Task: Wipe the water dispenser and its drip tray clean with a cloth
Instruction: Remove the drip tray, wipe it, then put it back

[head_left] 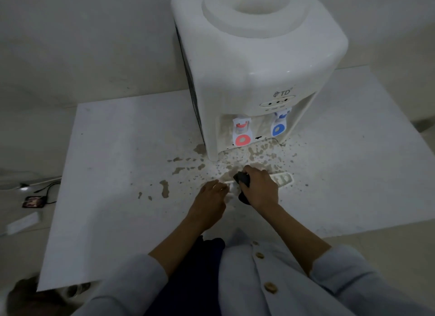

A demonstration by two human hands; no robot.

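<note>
A white water dispenser (254,63) stands on a white sheet, with a red tap (242,133) and a blue tap (279,125) on its front. Its white drip tray (283,179) lies pulled out in front of it, mostly hidden under my hands. My right hand (261,186) grips a dark cloth (242,180) and presses it onto the tray. My left hand (210,198) holds the tray's left end with curled fingers. Brown splatter stains (256,154) cover the recess below the taps and the sheet around it.
The white sheet (113,174) lies on a pale floor by the wall. Left of the sheet are a phone (34,201) with a black cable and a white power strip (22,224). Brown blotches (164,188) mark the sheet left of my hands.
</note>
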